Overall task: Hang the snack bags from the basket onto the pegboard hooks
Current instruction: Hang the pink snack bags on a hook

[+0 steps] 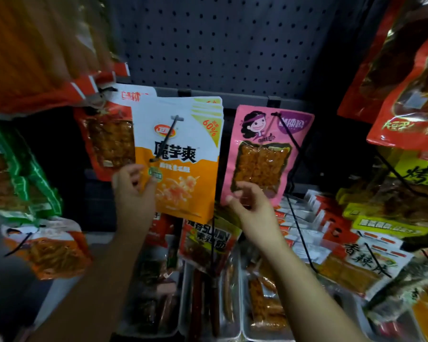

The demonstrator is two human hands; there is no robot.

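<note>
Left hand [134, 188] pinches the orange-and-white konjac bag [181, 154] on its peg hook [167, 137], right hand [250, 203] grips the neighbouring pink bag [262, 154]; next, probably seat and release both.

- White-and-orange glossy snack bag [181, 154], centre of frame: large black "魔芋爽"; "60%" in red on its yellow-green corner flash.
- White-labelled flat pack [366, 257], lower right: handwritten-style black "香辣片".
- Yellow bag [415, 174], right edge: black "烤", remainder cut off.

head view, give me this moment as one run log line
left hand: on lower left edge of white-orange bag | right hand: at bottom of pink bag | both bags: hanging on pegboard hooks | basket: not visible
</note>
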